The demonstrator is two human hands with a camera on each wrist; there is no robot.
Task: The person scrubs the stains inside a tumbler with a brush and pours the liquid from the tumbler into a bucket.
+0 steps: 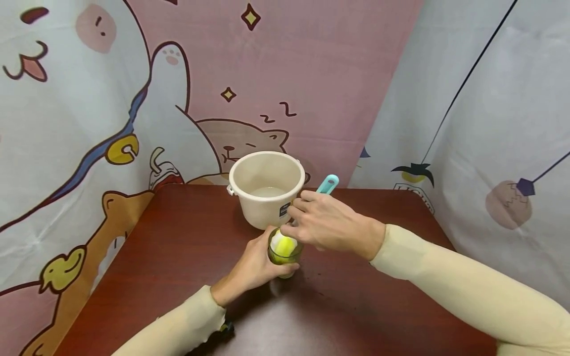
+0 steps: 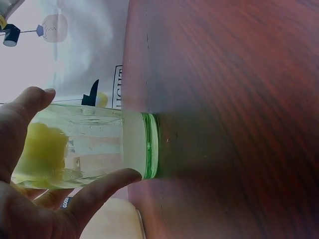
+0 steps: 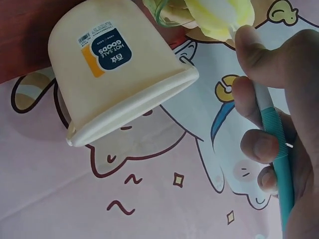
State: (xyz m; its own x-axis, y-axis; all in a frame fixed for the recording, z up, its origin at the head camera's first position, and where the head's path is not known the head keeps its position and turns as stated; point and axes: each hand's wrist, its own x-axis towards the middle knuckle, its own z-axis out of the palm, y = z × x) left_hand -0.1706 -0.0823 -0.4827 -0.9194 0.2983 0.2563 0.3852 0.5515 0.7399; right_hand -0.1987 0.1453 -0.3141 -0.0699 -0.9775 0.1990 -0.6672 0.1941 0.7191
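My left hand grips a clear greenish drinking glass around its side, its thick green base close to the tabletop. In the right hand is a cup brush with a teal handle, fingers curled around the shaft and thumb near the head. The brush's yellow and white sponge head sits in the mouth of the glass. Through the glass wall in the left wrist view, the yellow sponge shows in the upper part. The handle's end sticks out beyond the right hand.
Just behind the hands stands a cream plastic bucket with a dark label. It rests on a reddish-brown wooden table. Cartoon-printed cloth hangs behind and at both sides. A small dark object lies by the left sleeve.
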